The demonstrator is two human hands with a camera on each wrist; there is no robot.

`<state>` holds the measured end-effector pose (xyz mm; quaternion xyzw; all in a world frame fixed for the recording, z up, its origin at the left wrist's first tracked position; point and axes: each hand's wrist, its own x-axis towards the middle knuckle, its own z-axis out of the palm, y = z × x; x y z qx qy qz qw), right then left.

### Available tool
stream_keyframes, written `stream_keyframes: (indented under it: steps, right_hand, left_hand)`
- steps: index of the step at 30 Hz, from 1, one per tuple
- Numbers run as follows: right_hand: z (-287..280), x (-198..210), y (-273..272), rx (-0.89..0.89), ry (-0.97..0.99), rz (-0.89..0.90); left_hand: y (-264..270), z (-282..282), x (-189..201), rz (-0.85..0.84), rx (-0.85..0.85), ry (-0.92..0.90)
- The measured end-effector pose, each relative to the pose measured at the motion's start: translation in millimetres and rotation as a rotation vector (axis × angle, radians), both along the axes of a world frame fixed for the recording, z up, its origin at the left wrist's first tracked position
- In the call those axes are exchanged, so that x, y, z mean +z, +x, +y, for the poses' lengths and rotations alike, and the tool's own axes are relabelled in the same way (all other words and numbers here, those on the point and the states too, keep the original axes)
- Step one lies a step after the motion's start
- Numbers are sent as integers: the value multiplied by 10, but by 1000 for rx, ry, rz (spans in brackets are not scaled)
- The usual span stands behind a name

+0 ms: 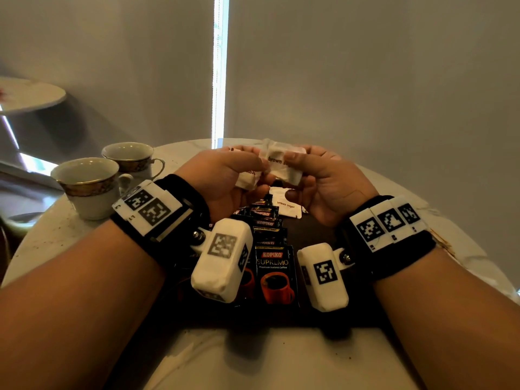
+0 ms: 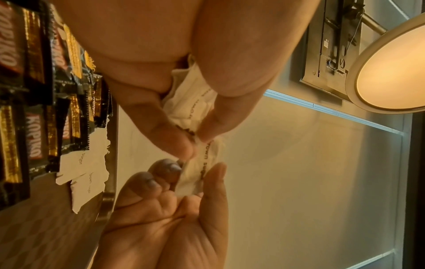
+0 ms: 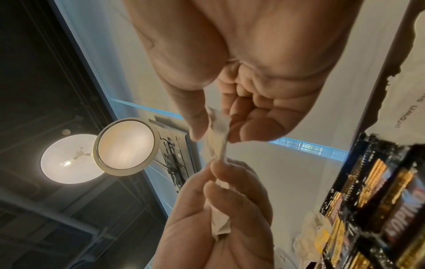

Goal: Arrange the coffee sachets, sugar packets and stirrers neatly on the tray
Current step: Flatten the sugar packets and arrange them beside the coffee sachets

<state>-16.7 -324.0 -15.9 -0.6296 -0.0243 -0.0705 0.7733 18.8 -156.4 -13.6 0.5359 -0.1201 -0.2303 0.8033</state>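
Two hands are meeting above the tray at frame centre in the head view. The left hand [image 1: 225, 175] is gripping a small bunch of white brown sugar packets [image 1: 247, 180], fingers curled round them and thumb pressing on top. The right hand [image 1: 320, 181] is pinching one brown sugar packet [image 1: 284, 164] between thumb and forefinger, its other fingers loosely curled below. The left thumb tip is also touching that packet, so both hands are sharing it. In the left wrist view the pinched packet [image 2: 202, 163] is showing between the thumb and fingertips [image 2: 168, 168] of the right hand, lower centre of the frame. In the right wrist view the same packet [image 3: 218, 134] is hanging crumpled between the right thumb and forefinger, upper centre.

Below the hands, a dark tray [image 1: 318, 229] is lying on the pale round surface [image 1: 281, 358]. Black Kopiko coffee sachets [image 1: 274, 271] are lying overlapped in a row on the tray, running from lower centre up toward the hands. More brown sugar packets [image 1: 287, 206] are lying flat on the tray just past the far end of that row, beneath the right hand. How many are in the left-hand bunch, cannot tell.

Two gold-rimmed cups [image 1: 90, 187] are standing side by side on the surface at centre left of the frame, well apart from the tray.
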Motion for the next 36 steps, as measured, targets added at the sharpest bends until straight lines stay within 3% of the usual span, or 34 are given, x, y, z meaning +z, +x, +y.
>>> stream_keyframes:
  steps: [13, 18, 21, 27, 36]
  right_hand:
    - [-73, 4, 43, -64, -6, 45]
    - [-426, -10, 257, -285, 169, 108]
    - [-759, -129, 351, -457, 119, 270]
    - [-995, -417, 405, -341, 36, 534]
    - [-933, -455, 372, -318, -126, 607]
  left_hand:
    - [44, -20, -13, 35, 52, 50]
    - [41, -18, 2, 46, 144, -7]
    - [52, -5, 10, 57, 156, -54]
    - [51, -4, 24, 59, 143, -70]
    - [42, -8, 20, 52, 135, -47]
